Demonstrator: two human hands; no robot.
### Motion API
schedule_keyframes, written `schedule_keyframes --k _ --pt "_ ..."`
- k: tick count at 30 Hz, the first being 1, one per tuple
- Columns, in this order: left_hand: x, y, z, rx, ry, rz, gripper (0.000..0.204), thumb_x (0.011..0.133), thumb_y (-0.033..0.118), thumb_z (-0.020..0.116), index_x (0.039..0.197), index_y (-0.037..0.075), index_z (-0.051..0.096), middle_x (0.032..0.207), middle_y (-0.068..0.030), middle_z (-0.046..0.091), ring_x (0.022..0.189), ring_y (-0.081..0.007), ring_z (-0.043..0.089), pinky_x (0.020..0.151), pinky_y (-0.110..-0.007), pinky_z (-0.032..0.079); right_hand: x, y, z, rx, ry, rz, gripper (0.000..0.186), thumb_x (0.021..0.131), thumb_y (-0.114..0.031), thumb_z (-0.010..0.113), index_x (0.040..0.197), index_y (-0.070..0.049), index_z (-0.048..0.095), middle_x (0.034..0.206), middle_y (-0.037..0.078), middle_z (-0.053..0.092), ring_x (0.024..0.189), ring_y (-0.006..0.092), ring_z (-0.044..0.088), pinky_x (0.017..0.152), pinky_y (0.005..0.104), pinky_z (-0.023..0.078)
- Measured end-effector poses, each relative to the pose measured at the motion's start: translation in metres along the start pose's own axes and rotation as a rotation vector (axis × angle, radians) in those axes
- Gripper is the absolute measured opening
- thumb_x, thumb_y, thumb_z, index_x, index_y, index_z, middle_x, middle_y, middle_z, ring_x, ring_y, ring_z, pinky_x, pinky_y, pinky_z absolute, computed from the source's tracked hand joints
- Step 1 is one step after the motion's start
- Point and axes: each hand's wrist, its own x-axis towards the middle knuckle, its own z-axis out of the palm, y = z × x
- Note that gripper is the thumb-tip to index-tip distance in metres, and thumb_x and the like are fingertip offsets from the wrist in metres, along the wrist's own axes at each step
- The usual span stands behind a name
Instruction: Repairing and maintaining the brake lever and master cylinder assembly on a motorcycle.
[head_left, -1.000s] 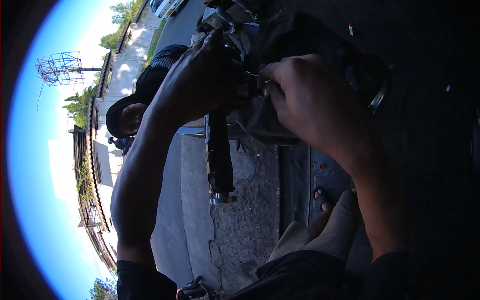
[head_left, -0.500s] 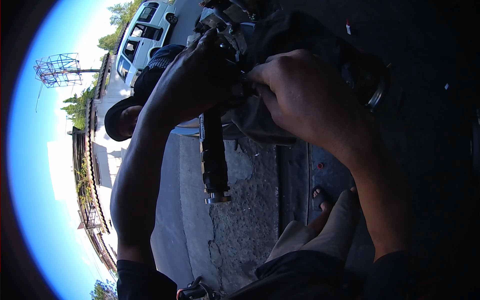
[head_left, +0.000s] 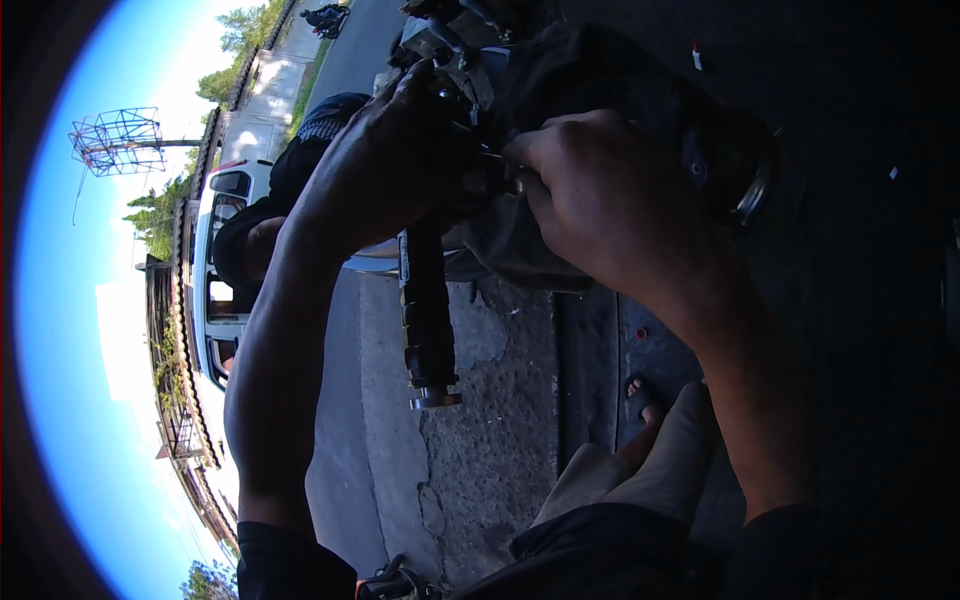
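Observation:
A black ribbed handlebar grip with a metal bar end points toward me at the middle. Beyond it, my left hand is closed about the dark controls at the grip's inner end; deep shadow hides what its fingers hold. Opposite it, my right hand is bent into a pinch, fingertips close to the left hand. A thin, shiny piece shows between the two hands, too small and dark to name. Dark cloth drapes behind and below the right hand.
A person in dark clothes is partly hidden behind my left forearm. A white van is on the road at left. Cracked concrete lies below, beside a dark ledge. A red cap-like object lies near my sandalled foot.
My right hand has drawn slightly to the right from the left hand, baring the thin shiny piece. The white van has moved down the picture along the road. A motorcycle appears at the top.

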Motion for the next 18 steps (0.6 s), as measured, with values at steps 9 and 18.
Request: schedule_keyframes --k 9,18 --pt "0.000 0.003 -0.005 0.025 -0.085 -0.150 0.034 0.080 0.033 0.088 0.106 0.012 0.080 0.117 -0.0139 0.068 0.103 -0.0277 0.066 0.089 -0.036 0.056 -0.001 -0.002 0.013 0.080 0.013 0.011 0.014 0.093 -0.003 0.065 0.102 0.001 0.075 0.091 0.020 0.072 0.084 0.0343 0.074 0.078 0.0447 0.059" --pt "-0.003 -0.003 0.001 0.132 -0.009 0.060 0.033 0.080 0.030 0.088 0.107 0.012 0.080 0.116 -0.0131 0.069 0.102 -0.0277 0.067 0.086 -0.037 0.056 -0.016 -0.009 0.016 0.159 0.079 0.057 0.016 0.094 -0.003 0.066 0.106 0.002 0.075 0.090 0.020 0.072 0.083 0.0328 0.074 0.075 0.0430 0.059"
